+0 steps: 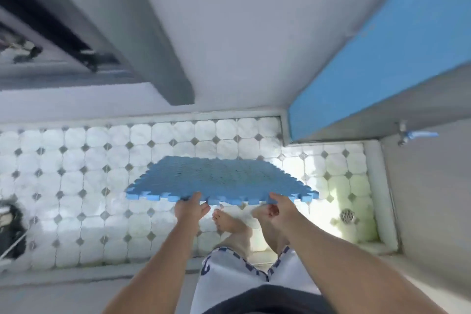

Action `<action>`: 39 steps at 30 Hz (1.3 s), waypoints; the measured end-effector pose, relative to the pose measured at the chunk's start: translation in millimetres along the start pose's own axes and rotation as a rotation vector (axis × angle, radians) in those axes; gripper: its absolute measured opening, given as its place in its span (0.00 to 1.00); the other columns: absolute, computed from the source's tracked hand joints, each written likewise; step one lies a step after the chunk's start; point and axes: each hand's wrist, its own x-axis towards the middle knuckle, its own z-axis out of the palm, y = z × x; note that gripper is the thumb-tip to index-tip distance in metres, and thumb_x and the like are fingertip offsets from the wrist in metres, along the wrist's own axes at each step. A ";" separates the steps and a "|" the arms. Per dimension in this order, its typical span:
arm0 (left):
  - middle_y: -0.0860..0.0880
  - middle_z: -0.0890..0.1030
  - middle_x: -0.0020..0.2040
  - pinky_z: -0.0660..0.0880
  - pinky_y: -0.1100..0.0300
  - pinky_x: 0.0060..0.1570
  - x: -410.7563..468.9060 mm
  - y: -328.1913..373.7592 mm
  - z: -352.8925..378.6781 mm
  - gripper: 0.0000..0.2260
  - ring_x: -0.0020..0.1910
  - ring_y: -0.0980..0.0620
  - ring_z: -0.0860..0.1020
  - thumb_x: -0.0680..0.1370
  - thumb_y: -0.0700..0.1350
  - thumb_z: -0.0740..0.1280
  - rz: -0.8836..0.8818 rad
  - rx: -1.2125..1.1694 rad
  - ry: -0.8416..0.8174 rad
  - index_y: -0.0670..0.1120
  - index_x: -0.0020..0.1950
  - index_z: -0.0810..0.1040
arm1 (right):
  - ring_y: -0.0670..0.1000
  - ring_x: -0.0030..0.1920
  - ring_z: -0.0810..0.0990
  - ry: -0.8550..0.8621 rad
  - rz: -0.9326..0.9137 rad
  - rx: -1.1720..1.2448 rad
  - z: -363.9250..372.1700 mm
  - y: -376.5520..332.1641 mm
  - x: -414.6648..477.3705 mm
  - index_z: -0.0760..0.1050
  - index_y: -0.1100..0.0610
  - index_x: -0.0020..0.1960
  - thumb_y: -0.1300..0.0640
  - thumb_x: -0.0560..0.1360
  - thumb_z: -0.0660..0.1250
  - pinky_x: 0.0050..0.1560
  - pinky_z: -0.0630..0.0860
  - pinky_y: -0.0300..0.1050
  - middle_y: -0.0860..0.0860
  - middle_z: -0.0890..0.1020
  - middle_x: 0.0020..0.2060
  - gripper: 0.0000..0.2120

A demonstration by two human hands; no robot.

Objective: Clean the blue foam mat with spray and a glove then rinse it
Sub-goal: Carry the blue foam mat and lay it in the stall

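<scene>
two hands [190, 208] gripping near edge, mat [224, 178] aloft

left hand [190, 208] + right hand [279, 205] | grip near edge of blue foam mat [219, 178] | held roughly level above tiled floor [76, 173]

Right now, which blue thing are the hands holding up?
The blue foam mat with puzzle-tooth edges, gripped by the left hand and right hand. The blue wall panel is smooth and untouched; the blue tap handle is tiny.
</scene>
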 end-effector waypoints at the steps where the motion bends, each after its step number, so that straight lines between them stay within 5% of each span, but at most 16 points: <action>1: 0.42 0.79 0.48 0.79 0.61 0.22 -10.4 -1.0 22.8 0.11 0.35 0.45 0.82 0.80 0.36 0.67 0.010 0.070 -0.028 0.39 0.62 0.73 | 0.50 0.30 0.67 0.012 0.002 0.070 -23.8 -9.1 -2.6 0.72 0.58 0.44 0.65 0.78 0.67 0.22 0.68 0.36 0.55 0.71 0.33 0.06; 3: 0.41 0.78 0.53 0.82 0.58 0.28 -30.9 -8.3 70.3 0.15 0.39 0.43 0.81 0.81 0.36 0.66 0.038 0.198 -0.109 0.37 0.67 0.71 | 0.53 0.34 0.74 0.017 0.000 0.196 -71.9 -23.7 -2.9 0.74 0.61 0.50 0.66 0.77 0.68 0.25 0.76 0.39 0.59 0.76 0.38 0.04; 7: 0.35 0.77 0.63 0.78 0.46 0.55 -77.2 -35.6 153.5 0.19 0.49 0.39 0.79 0.83 0.34 0.64 0.056 0.464 -0.234 0.34 0.73 0.68 | 0.57 0.41 0.79 0.032 0.059 0.481 -158.9 -37.3 -7.9 0.72 0.63 0.51 0.69 0.77 0.64 0.26 0.81 0.45 0.61 0.77 0.41 0.04; 14: 0.34 0.74 0.69 0.76 0.44 0.62 -138.1 -110.9 259.6 0.18 0.56 0.37 0.77 0.84 0.34 0.62 0.112 0.900 -0.436 0.34 0.74 0.68 | 0.56 0.47 0.78 0.196 0.032 0.825 -275.3 -25.5 -28.5 0.73 0.63 0.49 0.68 0.79 0.64 0.23 0.80 0.42 0.59 0.76 0.41 0.02; 18: 0.32 0.69 0.74 0.71 0.43 0.70 -158.9 -146.1 299.5 0.20 0.71 0.34 0.73 0.85 0.37 0.60 0.130 1.058 -0.516 0.34 0.77 0.66 | 0.51 0.37 0.74 0.242 -0.015 1.054 -307.2 -10.8 -36.0 0.73 0.64 0.47 0.68 0.79 0.65 0.28 0.82 0.41 0.57 0.74 0.38 0.02; 21: 0.34 0.71 0.74 0.72 0.41 0.68 -167.3 -165.9 332.2 0.21 0.71 0.33 0.73 0.84 0.36 0.63 0.183 1.127 -0.588 0.33 0.76 0.65 | 0.50 0.34 0.75 0.276 -0.071 1.223 -319.5 -3.0 -35.5 0.74 0.66 0.48 0.68 0.79 0.66 0.47 0.84 0.45 0.55 0.74 0.35 0.02; 24: 0.42 0.73 0.68 0.74 0.40 0.64 -169.0 -173.1 368.5 0.22 0.70 0.32 0.73 0.83 0.35 0.63 0.233 1.152 -0.668 0.34 0.77 0.64 | 0.53 0.41 0.79 0.270 -0.118 1.343 -315.1 -2.2 -19.0 0.74 0.69 0.52 0.68 0.79 0.67 0.38 0.84 0.41 0.58 0.78 0.44 0.04; 26: 0.41 0.71 0.73 0.75 0.43 0.59 -165.3 -176.1 394.9 0.24 0.69 0.32 0.74 0.83 0.36 0.64 0.252 1.184 -0.721 0.34 0.77 0.62 | 0.54 0.42 0.80 0.282 -0.177 1.411 -310.6 -7.6 -4.0 0.73 0.69 0.60 0.69 0.79 0.67 0.35 0.84 0.40 0.60 0.78 0.49 0.11; 29: 0.38 0.63 0.79 0.76 0.47 0.58 -154.0 -182.7 432.9 0.33 0.70 0.34 0.74 0.83 0.38 0.66 0.272 1.200 -0.761 0.37 0.82 0.52 | 0.58 0.50 0.82 0.271 -0.244 1.453 -311.7 -24.3 18.9 0.69 0.70 0.68 0.68 0.79 0.67 0.43 0.85 0.43 0.61 0.79 0.53 0.18; 32: 0.41 0.62 0.81 0.77 0.46 0.61 -148.1 -198.5 463.1 0.37 0.71 0.36 0.74 0.83 0.38 0.66 0.252 1.195 -0.800 0.40 0.84 0.46 | 0.58 0.53 0.84 0.271 -0.259 1.468 -324.7 -44.9 42.4 0.68 0.70 0.68 0.66 0.79 0.67 0.49 0.84 0.45 0.60 0.82 0.47 0.20; 39: 0.41 0.63 0.80 0.77 0.48 0.56 -123.7 -222.2 517.5 0.31 0.72 0.37 0.72 0.83 0.38 0.65 0.255 1.202 -0.822 0.41 0.83 0.53 | 0.53 0.47 0.77 0.302 -0.298 1.503 -352.1 -79.1 96.1 0.74 0.66 0.58 0.67 0.75 0.71 0.57 0.83 0.52 0.57 0.74 0.56 0.13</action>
